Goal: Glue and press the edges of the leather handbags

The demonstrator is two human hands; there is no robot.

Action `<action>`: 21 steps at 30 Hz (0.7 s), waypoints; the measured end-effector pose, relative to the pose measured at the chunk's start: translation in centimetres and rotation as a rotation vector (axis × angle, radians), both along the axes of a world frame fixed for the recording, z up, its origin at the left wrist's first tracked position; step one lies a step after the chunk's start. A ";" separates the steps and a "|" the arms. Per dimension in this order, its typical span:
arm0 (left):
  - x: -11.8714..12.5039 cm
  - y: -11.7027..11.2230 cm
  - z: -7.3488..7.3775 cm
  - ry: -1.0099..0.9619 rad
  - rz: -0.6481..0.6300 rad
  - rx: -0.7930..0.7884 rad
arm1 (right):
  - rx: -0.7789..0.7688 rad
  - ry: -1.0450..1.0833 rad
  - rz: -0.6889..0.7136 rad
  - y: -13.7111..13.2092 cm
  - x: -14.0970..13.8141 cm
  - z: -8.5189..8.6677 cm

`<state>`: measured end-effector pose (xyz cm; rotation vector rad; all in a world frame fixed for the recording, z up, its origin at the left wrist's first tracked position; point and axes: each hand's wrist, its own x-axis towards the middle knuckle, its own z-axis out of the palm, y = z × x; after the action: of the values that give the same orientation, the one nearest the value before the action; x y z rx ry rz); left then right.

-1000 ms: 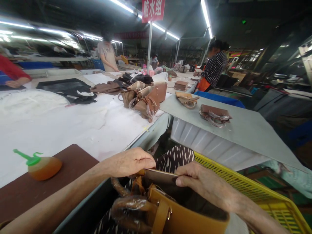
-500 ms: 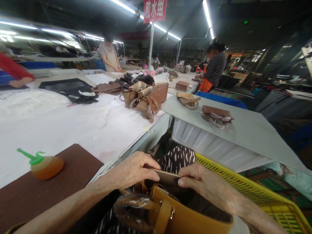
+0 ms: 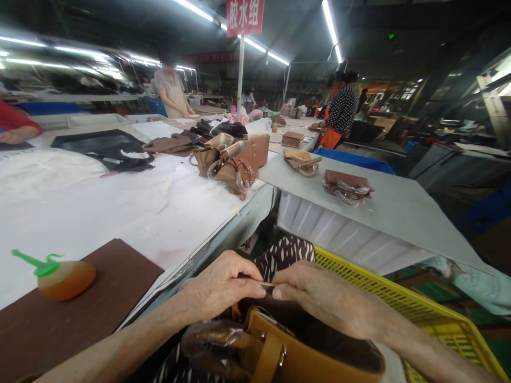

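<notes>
A tan leather handbag [image 3: 303, 359] rests in my lap, its handle wrapped in clear plastic [image 3: 211, 340]. My left hand [image 3: 221, 284] and my right hand [image 3: 315, 295] meet above the bag's open top. Both pinch the upper edge of a thin tan panel [image 3: 268, 284] that stands in the opening; only a sliver of that panel shows between my fingertips. The fingers of both hands are closed on it.
A white work table [image 3: 99, 202] carries a brown board [image 3: 80, 303], an orange glue bottle with a green nozzle [image 3: 59, 276] and several brown bags [image 3: 235, 159]. A yellow crate [image 3: 419, 314] sits at my right beside a grey board [image 3: 399, 207] on white bins. Other people work at the back.
My hands have drawn together over the bag. The panel's visible edge between them has shrunk from a wide strip to a sliver. The view shifted slightly.
</notes>
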<state>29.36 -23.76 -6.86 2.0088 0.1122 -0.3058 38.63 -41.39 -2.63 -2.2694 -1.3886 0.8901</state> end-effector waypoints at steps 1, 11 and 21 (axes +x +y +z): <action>0.0 -0.1 0.0 -0.003 0.003 -0.006 | 0.010 0.022 -0.006 0.4 -0.2 -0.1; -1.3 2.6 1.8 0.110 -0.053 -0.156 | -0.003 0.015 -0.164 0.9 -0.9 -1.0; -0.9 2.0 0.1 -0.022 0.003 -0.121 | -0.022 -0.025 -0.157 0.9 -1.1 -1.4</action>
<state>28.47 -21.73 -6.77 1.8910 0.0806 -0.2824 37.55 -40.49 -4.00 -2.3756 -1.1968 0.8322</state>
